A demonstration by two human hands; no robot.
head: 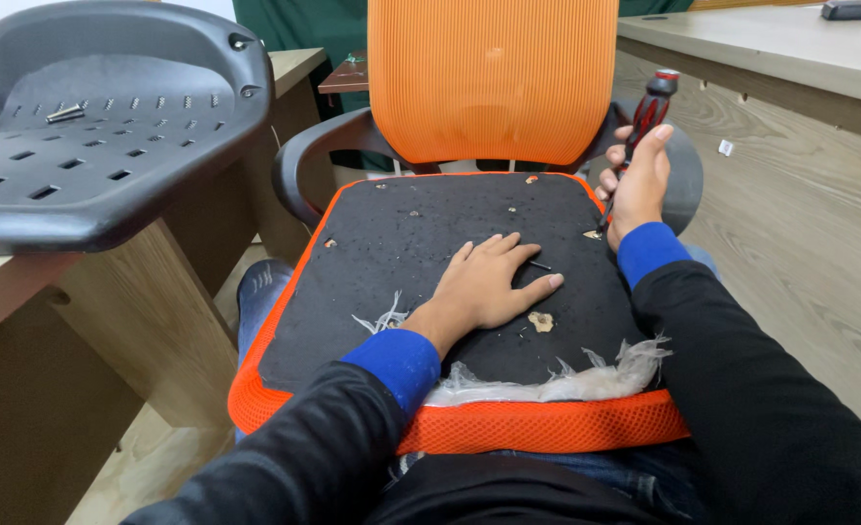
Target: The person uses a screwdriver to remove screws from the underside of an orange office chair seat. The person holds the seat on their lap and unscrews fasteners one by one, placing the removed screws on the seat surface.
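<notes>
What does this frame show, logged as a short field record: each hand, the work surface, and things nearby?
left hand: flat, palm down on the black seat underside
right hand: holds a red-and-black screwdriver at the seat's far right edge
seat: orange mesh rim, torn clear plastic at near edge, resting on the lap
nearby: grey plastic seat shell on wooden table, orange mesh backrest

An orange mesh chair seat (547, 428) lies upside down across the person's lap, its black underside facing up. The left hand (494, 287) rests flat on that underside, fingers spread, beside a small dark screw (540, 265). The right hand (639, 185) grips a red-and-black screwdriver (644, 122) at the seat's far right corner. A dark grey plastic shell (100, 126) sits on the wooden worktop (149, 321) to the left.
</notes>
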